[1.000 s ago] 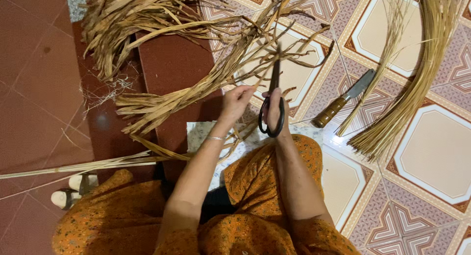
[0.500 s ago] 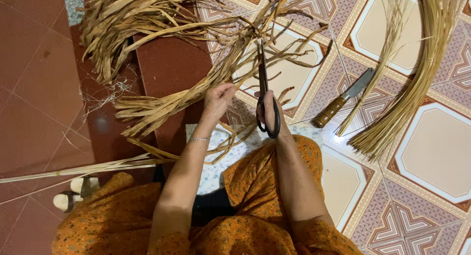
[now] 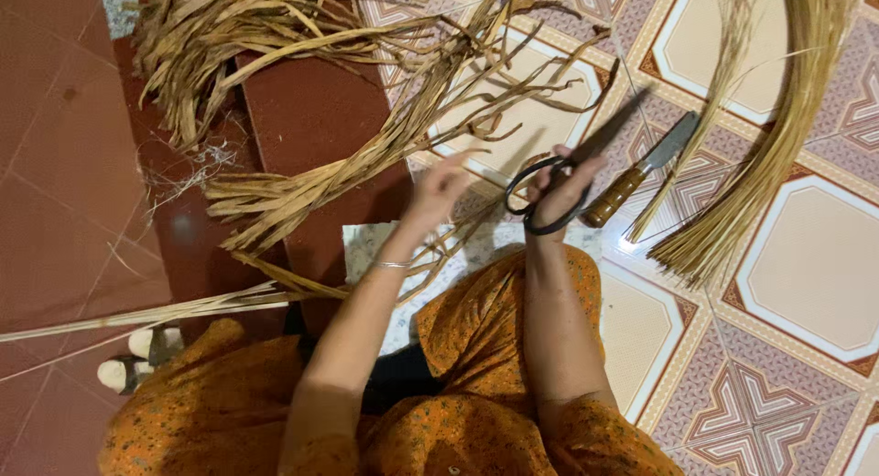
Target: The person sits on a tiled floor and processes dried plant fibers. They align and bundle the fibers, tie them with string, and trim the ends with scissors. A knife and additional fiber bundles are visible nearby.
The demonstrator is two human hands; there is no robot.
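Seen from above, seated on a patterned tile floor [image 3: 806, 247] in an orange dress [image 3: 476, 412]. Right hand [image 3: 560, 188] clenched through the black loop handles of large scissors [image 3: 572, 165], blades slanting up and to the right, away from the body; whether the blades are parted cannot be told. Left hand [image 3: 438, 188] released, fingers spread and blurred, hovering just left of the scissors and holding nothing, directly over the near ends of a bundle of dried palm-leaf strips [image 3: 366, 156]. That bundle fanned out to the left of the scissors, running from the raised dark red step [image 3: 311, 110] across onto the pale tile, with a second, denser heap of dried strips [image 3: 211, 37] farther up and to the left of the scissors. Thin silver bangle [image 3: 394, 265] on the left wrist, below and left of the scissors. Wooden-handled knife [image 3: 636, 169] lying flat on the tile just right of the scissors, blade pointing up and right, apart from the hand. Sheaf of thin straw-coloured stems [image 3: 778, 119] well to the right of the scissors, beyond the knife, cut ends splayed toward the body. Long pale stalks [image 3: 137, 313] lying on the red floor well to the lower left of the scissors, above a pair of light sandals [image 3: 137, 357].
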